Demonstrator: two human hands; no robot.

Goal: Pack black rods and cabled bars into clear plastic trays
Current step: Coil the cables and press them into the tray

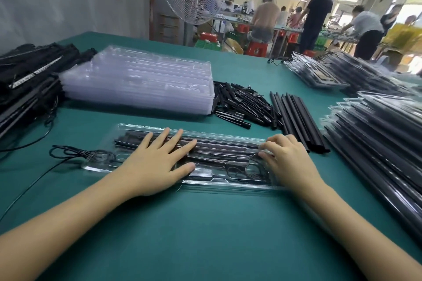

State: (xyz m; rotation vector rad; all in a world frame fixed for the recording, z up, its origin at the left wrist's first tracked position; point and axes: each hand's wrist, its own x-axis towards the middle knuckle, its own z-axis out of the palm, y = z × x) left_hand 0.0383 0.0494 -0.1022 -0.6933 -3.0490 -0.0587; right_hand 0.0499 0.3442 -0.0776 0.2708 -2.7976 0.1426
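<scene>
The left hand lies flat, fingers spread, pressing on the clear tray in front of the person. The right hand has bent fingers at the tray's right end; whether it pinches something or only pushes, I cannot tell. Black rods sit in the tray. A cable trails past the tray's left end and might snag or drag its bar loose. Uneven pressing could pop rods out. Empty trays stand behind the tray.
</scene>
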